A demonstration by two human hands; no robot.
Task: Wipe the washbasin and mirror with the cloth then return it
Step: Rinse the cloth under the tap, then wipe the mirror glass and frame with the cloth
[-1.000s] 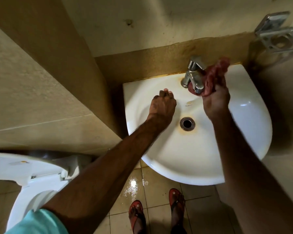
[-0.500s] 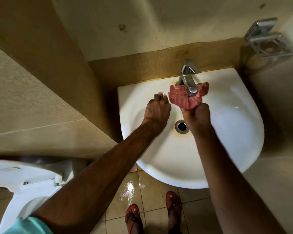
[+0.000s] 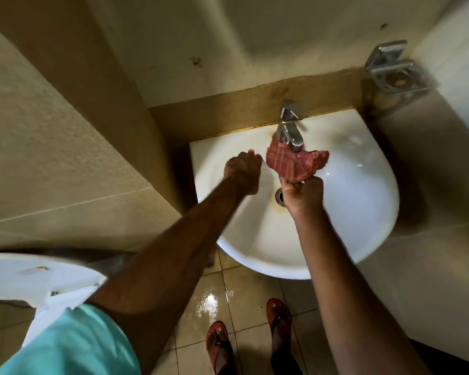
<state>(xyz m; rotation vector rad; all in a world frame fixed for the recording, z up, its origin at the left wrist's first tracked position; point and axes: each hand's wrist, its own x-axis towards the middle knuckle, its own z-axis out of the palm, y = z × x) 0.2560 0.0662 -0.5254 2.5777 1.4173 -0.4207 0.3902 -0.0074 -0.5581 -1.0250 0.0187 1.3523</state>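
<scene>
From the head view, looking down, a white basin (image 3: 363, 239) stood against a tan wall, with a chrome tap (image 3: 290, 128) at the middle of its back edge. The right hand (image 3: 303, 196) was over the bowl, just beside the drain (image 3: 279, 196), which it partly covered. Its fingers (image 3: 313, 182) were clamped round the lower end of a red checked cloth (image 3: 295, 163). The cloth rose from the fist and spread out bunched directly under the tap's spout, touching or nearly touching it; which of the 2 could not be told. The left hand (image 3: 241, 171) reached into the back left part of the bowl, back of the hand upward, close to the cloth's left edge but apart from it. It was blurred and its fingers bent away from the camera, so whether they were apart or together could not be told; nothing showed in them. A turquoise sleeve (image 3: 73, 345) covered the upper left arm. On the wall to the right of the basin hung a chrome holder (image 3: 398, 71). A white toilet (image 3: 25, 277) sat at the lower left. Below the basin, the tiled floor (image 3: 249, 301) had a wet, shiny patch, and 2 feet in red sandals (image 3: 279, 318) stood on it.
</scene>
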